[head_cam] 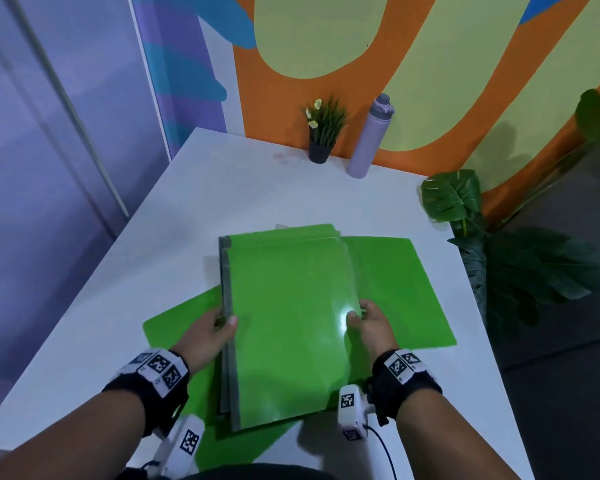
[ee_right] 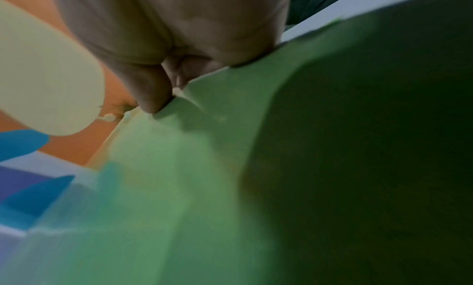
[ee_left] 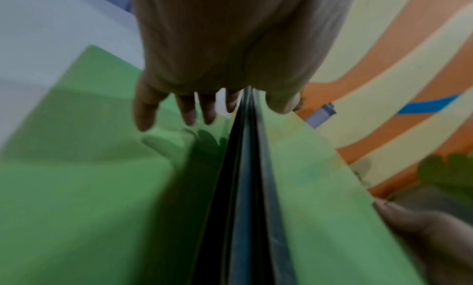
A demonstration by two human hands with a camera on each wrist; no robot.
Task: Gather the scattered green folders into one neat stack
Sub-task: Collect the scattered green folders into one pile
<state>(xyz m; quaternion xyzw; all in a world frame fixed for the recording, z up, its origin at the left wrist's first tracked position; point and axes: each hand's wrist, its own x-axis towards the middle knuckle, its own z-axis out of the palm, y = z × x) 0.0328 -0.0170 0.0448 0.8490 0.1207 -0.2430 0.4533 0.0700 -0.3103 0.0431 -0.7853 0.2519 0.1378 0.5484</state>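
We hold the pile of green folders (head_cam: 288,323) by its two long sides, left hand (head_cam: 210,332) and right hand (head_cam: 369,325) pinching it, above two loose folders, one (head_cam: 174,323) nearer left, one (head_cam: 395,289) farther right, on the worktop (head_cam: 222,188).

Far table (head_cam: 229,188) open — only potted plant (head_cam: 323,133), bottle (head_cam: 368,136) along wall; leafy plant (head_cam: 499,244) crowds right edge.
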